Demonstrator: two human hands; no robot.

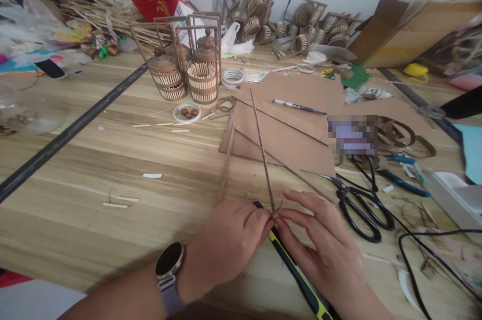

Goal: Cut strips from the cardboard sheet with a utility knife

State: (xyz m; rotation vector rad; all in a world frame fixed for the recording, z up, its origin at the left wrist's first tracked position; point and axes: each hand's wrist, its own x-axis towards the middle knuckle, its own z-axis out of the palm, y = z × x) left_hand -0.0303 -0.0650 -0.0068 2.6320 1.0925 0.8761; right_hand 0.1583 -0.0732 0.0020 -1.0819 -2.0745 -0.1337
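My left hand point(229, 242) and my right hand point(326, 247) meet at the near end of a long thin cardboard strip point(262, 152) that stands on its edge and runs away from me over the table. Both pinch the strip's near end between fingertips. A black and yellow utility knife point(301, 280) lies on the wooden table point(94, 169) under and between my hands. A second narrow strip point(227, 162) lies flat just left of the first. Brown cardboard sheets point(289, 124) lie behind, with a pen point(299, 106) on them. A watch sits on my left wrist.
Black scissors point(357, 204) and blue pliers point(402, 182) lie to the right, with a black cable point(433, 240). Small woven cardboard baskets point(184, 74) stand at the back, more baskets point(301, 26) by the wall. A white lid with beads point(187, 113) and a tape roll point(232, 78) sit mid-table.
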